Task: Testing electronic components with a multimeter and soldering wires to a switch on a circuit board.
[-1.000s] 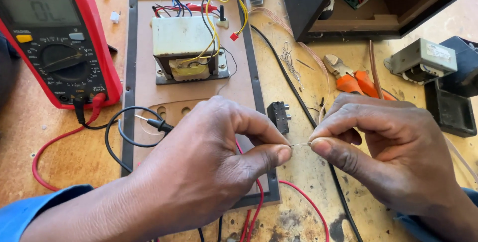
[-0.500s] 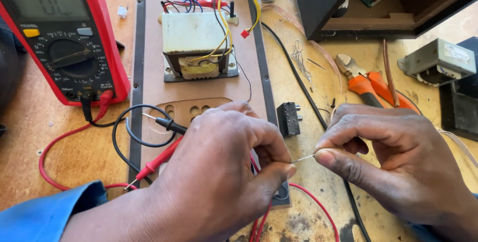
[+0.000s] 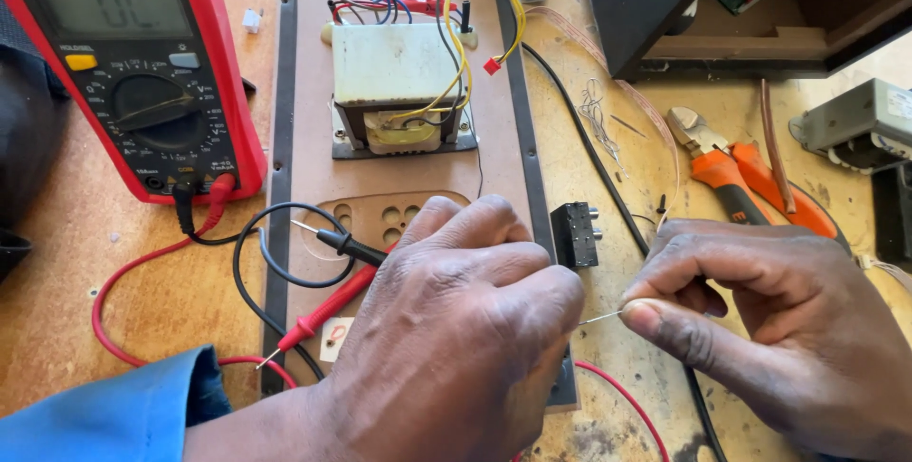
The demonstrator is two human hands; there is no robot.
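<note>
Hands meet low in the frame over the brown board (image 3: 304,177). Our left hand (image 3: 456,329) is curled shut, knuckles up, w/ a thin bare wire (image 3: 600,316) coming out at its fingertips; our right hand (image 3: 769,320) pinches the other end of that wire btwn thumb and forefinger. So the wire spans the small gap btwn both hands, just right of the board's edge and just below a small black switch block (image 3: 576,234). Whatever else the left palm covers, we can't tell.

Near the left hand lie the black probe (image 3: 347,245) and red probe (image 3: 323,310), leads looping back to the red multimeter (image 3: 133,73) at top left. A transformer (image 3: 399,87) w/ yellow and blue wires sits on the board's upper part. Orange-handled pliers (image 3: 731,172) lie just above the right hand, a grey metal part (image 3: 855,125) farther right. Blue sleeve (image 3: 114,414) at bottom left.
</note>
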